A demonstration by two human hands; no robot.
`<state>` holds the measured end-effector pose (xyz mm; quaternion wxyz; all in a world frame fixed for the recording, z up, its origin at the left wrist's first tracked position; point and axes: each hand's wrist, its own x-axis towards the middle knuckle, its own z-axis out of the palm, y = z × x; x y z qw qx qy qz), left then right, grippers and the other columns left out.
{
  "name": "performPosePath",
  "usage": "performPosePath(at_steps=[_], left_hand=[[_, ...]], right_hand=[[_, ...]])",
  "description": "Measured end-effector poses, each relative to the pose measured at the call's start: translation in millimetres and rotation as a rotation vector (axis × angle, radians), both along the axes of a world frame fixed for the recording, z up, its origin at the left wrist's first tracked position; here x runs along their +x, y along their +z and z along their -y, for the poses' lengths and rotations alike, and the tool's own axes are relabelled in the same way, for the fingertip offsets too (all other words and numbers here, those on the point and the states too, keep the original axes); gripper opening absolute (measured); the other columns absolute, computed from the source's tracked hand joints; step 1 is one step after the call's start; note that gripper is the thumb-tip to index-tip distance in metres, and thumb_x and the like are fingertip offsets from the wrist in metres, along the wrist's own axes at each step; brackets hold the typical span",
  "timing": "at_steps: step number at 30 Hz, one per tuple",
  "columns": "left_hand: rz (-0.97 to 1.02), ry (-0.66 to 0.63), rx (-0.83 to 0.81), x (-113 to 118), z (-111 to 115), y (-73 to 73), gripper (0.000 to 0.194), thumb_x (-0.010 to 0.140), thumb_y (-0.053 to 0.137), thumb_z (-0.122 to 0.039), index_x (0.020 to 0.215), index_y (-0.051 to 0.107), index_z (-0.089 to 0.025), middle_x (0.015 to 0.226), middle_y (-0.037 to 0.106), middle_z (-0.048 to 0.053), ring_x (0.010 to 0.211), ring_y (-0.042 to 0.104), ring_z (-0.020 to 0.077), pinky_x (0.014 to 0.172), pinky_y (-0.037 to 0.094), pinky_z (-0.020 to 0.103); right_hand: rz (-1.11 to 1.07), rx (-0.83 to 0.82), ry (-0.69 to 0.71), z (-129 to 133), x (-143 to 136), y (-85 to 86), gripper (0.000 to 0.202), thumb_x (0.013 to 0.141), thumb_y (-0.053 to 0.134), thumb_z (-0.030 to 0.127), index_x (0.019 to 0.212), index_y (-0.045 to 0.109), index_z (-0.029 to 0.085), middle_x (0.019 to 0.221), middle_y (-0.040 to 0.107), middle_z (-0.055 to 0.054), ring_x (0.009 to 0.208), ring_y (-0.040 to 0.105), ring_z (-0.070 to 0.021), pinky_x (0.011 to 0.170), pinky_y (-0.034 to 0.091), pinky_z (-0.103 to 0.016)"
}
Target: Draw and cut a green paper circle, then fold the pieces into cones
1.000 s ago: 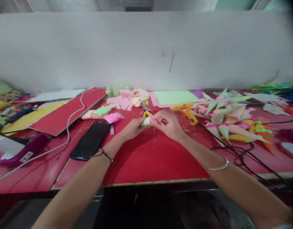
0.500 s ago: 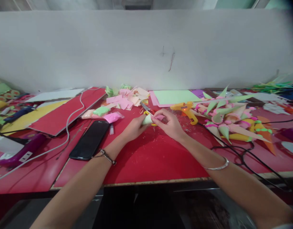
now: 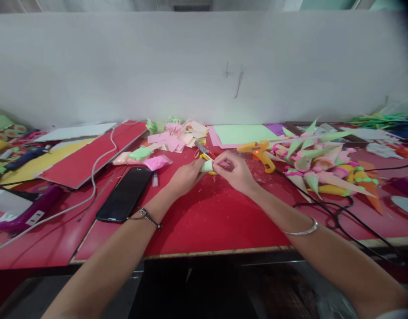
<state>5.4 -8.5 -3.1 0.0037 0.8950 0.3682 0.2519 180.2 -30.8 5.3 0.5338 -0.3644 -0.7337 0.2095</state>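
Both of my hands meet over the middle of the red table (image 3: 217,221). My left hand (image 3: 187,177) is closed around a small pale green paper piece (image 3: 207,166), which looks rolled or curved. My right hand (image 3: 235,170) pinches a small pink piece (image 3: 225,164) against the green one's right end; my fingers partly hide it. Just beyond my hands lie scissors (image 3: 202,149) with yellow and red near their handles. To the right of them rests a yellow glue gun (image 3: 259,153) with an orange light showing.
A black phone (image 3: 126,195) lies left of my left forearm. Behind it are small bags of coloured clay (image 3: 157,162) and pink paper scraps (image 3: 172,138). Paper cones (image 3: 315,164) pile up at right, near a black cable (image 3: 337,210). A white cable (image 3: 94,177) crosses the left side.
My right hand's fingers have curled in and shifted slightly, covering more of the pink piece. The left hand stays nearly in place, holding the green paper.
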Motion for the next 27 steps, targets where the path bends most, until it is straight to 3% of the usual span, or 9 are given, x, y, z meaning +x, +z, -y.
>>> performPosePath(at_steps=[7,12,17,22,27], left_hand=[[0.025,-0.074,-0.09,-1.3,-2.3,-2.4,0.012,0.086,0.041,-0.027,0.089,0.044,-0.016,0.08,0.061,0.007,0.066,0.057,0.0175,0.055,0.039,0.025],[0.144,-0.16,-0.139,-2.7,-4.6,-1.5,0.011,0.086,0.042,-0.025,0.09,0.045,-0.016,0.082,0.061,0.006,0.068,0.056,0.0149,0.059,0.041,0.024],[0.11,-0.134,-0.144,-4.1,-3.7,0.4,0.012,0.086,0.041,-0.025,0.091,0.045,-0.014,0.083,0.061,0.007,0.068,0.056,0.0159,0.059,0.041,0.025],[0.059,-0.094,-0.121,-4.7,-3.3,0.1,0.012,0.086,0.039,-0.025,0.09,0.045,-0.014,0.085,0.061,0.01,0.071,0.057,0.0178,0.061,0.042,0.027],[0.104,-0.135,-0.141,-3.3,-3.3,-0.5,0.01,0.085,0.041,-0.022,0.091,0.045,-0.015,0.085,0.06,0.008,0.072,0.057,0.0171,0.062,0.042,0.026]], right_hand=[[0.078,0.026,0.023,-0.3,1.5,0.7,0.008,0.076,0.056,0.025,0.07,0.057,0.02,0.072,0.056,0.0,0.068,0.054,-0.014,0.065,0.043,-0.029],[-0.013,-0.026,0.063,0.9,-0.8,0.8,0.011,0.077,0.057,0.031,0.083,0.061,0.022,0.084,0.059,-0.002,0.079,0.056,-0.0149,0.067,0.046,-0.028],[-0.034,-0.097,0.104,1.3,-0.8,2.2,0.014,0.077,0.057,0.033,0.084,0.061,0.021,0.084,0.06,-0.002,0.077,0.057,-0.0143,0.069,0.047,-0.028],[0.044,-0.015,0.082,1.5,0.4,3.8,0.012,0.077,0.058,0.03,0.085,0.064,0.023,0.086,0.058,-0.003,0.081,0.056,-0.015,0.074,0.047,-0.03],[0.048,-0.011,0.086,1.7,-0.2,0.9,0.016,0.076,0.059,0.028,0.091,0.062,0.023,0.091,0.059,-0.004,0.086,0.057,-0.0163,0.076,0.047,-0.031]])
